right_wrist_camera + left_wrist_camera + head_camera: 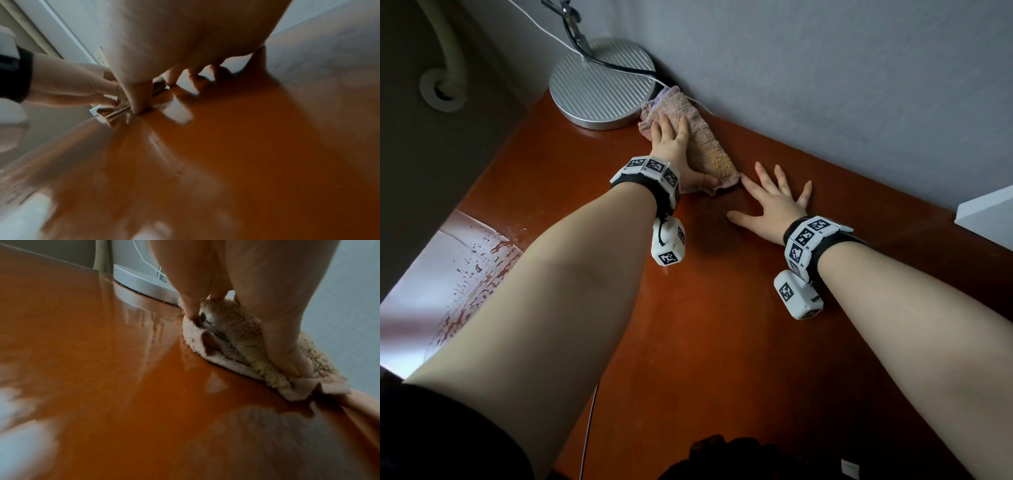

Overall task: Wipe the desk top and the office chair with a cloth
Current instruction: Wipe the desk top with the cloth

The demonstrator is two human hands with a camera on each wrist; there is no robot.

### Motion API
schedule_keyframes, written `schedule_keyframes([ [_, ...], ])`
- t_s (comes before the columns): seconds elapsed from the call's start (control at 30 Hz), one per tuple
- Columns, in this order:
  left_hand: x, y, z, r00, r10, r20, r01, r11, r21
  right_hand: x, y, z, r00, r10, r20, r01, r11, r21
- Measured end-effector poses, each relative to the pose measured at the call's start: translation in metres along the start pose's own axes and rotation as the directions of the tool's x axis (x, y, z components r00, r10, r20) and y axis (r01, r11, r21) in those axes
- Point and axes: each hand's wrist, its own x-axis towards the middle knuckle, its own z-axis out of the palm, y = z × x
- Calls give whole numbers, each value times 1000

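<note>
Head view: left hand presses flat, fingers straight, on folded cloth beside lamp base for wiping, while right hand lies splayed, bracing on tabletop.

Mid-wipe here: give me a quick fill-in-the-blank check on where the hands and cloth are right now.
1. The cloth lies under the ____ hand.
2. The right hand rests with fingers spread on the ____.
3. The cloth's far end touches the round silver ____ base.
4. The cloth lies along the grey ____.

Missing words: left; desk top; lamp; wall
</note>
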Motion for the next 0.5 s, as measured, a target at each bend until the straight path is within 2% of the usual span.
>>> schedule_keyframes([
  [0.17,8,7,-3,1000,-14,9,14,1000,4,-1,1,1,1000,-15,-7,15,1000,10],
  [0.37,7,41,0,983,-120,-142,127,991,43,-3,9,-5,999,-33,-5,33,998,-53],
  [0.5,6,57,8,965,-190,-181,195,981,12,-7,12,-7,999,-46,3,46,996,-71],
])
